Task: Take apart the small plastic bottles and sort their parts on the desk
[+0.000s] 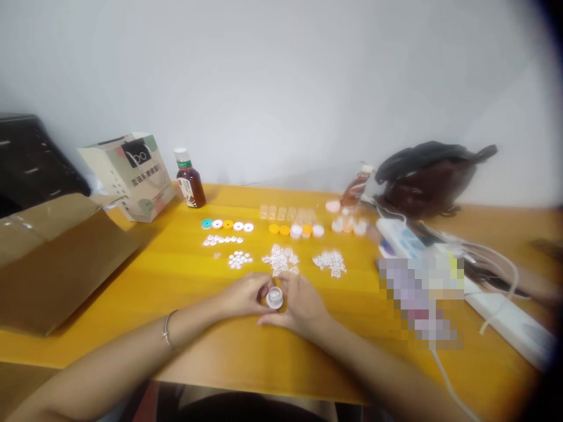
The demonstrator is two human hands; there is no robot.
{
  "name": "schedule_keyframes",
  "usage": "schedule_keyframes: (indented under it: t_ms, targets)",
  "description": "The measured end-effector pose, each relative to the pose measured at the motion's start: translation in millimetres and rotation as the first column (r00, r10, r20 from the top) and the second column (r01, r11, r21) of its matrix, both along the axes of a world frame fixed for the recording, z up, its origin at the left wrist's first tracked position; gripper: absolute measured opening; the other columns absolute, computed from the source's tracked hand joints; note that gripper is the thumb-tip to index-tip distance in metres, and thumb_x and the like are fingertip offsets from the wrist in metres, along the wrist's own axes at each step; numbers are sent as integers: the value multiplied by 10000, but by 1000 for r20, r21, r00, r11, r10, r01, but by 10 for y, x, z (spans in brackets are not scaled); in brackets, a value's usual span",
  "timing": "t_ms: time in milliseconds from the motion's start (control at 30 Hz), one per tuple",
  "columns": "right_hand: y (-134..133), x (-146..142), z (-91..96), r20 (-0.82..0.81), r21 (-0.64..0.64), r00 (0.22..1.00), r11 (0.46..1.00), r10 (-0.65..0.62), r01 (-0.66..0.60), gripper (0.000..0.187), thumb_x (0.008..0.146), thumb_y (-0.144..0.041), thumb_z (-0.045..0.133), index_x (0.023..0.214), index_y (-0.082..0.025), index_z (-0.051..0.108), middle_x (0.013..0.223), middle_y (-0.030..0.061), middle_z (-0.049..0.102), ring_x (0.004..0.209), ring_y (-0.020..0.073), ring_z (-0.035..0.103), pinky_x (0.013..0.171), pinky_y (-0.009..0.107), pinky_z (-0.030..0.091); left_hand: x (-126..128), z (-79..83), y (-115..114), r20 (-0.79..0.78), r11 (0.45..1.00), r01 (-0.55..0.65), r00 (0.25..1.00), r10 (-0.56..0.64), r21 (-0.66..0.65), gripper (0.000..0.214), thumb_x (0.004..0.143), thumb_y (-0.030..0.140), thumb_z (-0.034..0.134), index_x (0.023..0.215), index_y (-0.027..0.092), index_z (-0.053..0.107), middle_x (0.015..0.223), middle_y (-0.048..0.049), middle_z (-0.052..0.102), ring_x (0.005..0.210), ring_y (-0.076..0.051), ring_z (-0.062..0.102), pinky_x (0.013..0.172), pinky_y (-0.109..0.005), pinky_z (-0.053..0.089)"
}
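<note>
Nearest the camera, two bare forearms are stretched over the near edge of the yellow wooden table [132,275], a thin silver bracelet [167,329] being worn on the left wrist. A small round white plastic cap [274,298] is held between the two hands just above the tabletop, at its near middle. The left hand [244,296] is curled with its fingertips closed on the cap's left side, and the right hand [301,306] is cupped against the right side, thumb over the rim. Beyond the hands, piles of small white plastic pieces [281,259] are seen loose and unsorted, while a row of coloured rings [227,224] and a row of orange and white caps [295,230] are laid out in line. The work is judged to be partly done, with many loose pieces left. A brown medicine bottle [190,186] stands near the wall.
</note>
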State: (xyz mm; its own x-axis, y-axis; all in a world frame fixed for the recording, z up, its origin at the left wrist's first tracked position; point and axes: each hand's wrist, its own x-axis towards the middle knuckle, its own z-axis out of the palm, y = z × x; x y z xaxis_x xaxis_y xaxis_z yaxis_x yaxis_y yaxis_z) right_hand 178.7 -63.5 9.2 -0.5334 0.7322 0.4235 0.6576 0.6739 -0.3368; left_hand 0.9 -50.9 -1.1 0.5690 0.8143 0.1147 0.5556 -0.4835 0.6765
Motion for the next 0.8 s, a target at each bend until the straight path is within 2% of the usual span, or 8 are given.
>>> schedule_keyframes:
  t_ms: [100, 167, 267, 367, 467, 533, 667, 800]
  targets:
    - [-20, -20, 34, 77, -56, 997, 998, -23, 27, 302, 726, -389, 600, 889, -167, 477, 769, 64, 632, 680, 218, 590, 661, 340, 423, -5, 13, 0, 3, 1000, 13, 1000, -13, -4, 304, 642, 318, 662, 670, 164, 401, 667, 36, 461, 612, -96, 401, 536, -196, 287]
    - [-40, -21, 70, 82, -57, 997, 998, 4, 1, 212, 718, -275, 560, 881, -166, 481, 779, 60, 626, 702, 215, 579, 683, 343, 419, -5, 26, -4, 5, 1000, 20, 1000, -20, -12, 264, 647, 279, 648, 690, 162, 416, 682, 36, 466, 624, -96, 408, 545, -194, 297]
    - [-56, -6, 102, 11, 8, 997, 997, 73, -74, 387, 625, -240, 568, 984, -149, 456, 947, 106, 588, 863, 249, 553, 756, 370, 413, -5, 33, -12, 7, 999, 21, 1000, -21, -30, 286, 631, 295, 668, 714, 163, 428, 694, 40, 467, 622, -92, 406, 540, -192, 300]
    - [-41, 9, 84, -81, 87, 993, 993, 88, -81, 619, 583, -347, 632, 1105, -127, 384, 1098, 163, 517, 1013, 291, 494, 828, 404, 396, -3, 16, -13, 15, 999, 5, 1000, -4, -39, 330, 614, 325, 691, 711, 166, 418, 678, 48, 452, 603, -87, 391, 518, -188, 289]
    - [-8, 13, 42, -68, 101, 996, 993, 61, -54, 674, 585, -496, 668, 1082, -134, 391, 1054, 161, 537, 980, 298, 511, 802, 412, 405, 1, -7, -7, 25, 999, -2, 1000, 3, -42, 313, 635, 319, 677, 709, 166, 415, 670, 48, 451, 598, -85, 393, 518, -188, 292]
    - [8, 12, 17, -25, 78, 1000, 997, 17, -15, 584, 625, -526, 652, 1002, -144, 424, 938, 130, 577, 863, 273, 555, 735, 388, 420, 2, -10, -3, 24, 999, 5, 1000, -4, -34, 307, 643, 322, 672, 697, 163, 415, 666, 44, 453, 601, -87, 395, 525, -191, 293]
    - [5, 4, 4, 43, 0, 999, 1000, -11, 11, 300, 734, -407, 599, 845, -179, 440, 709, 41, 598, 648, 197, 565, 650, 321, 411, 2, 16, -2, 11, 1000, 14, 1000, -14, -14, 297, 638, 307, 668, 679, 162, 412, 652, 42, 447, 602, -91, 392, 524, -191, 285]
    - [-29, -1, 59, 30, -17, 999, 999, 28, -27, 201, 709, -273, 566, 844, -183, 447, 744, 39, 602, 665, 185, 554, 654, 308, 403, -3, 40, -10, 4, 1000, 23, 1000, -23, -11, 256, 640, 251, 646, 686, 164, 410, 668, 40, 456, 621, -93, 403, 542, -189, 297]
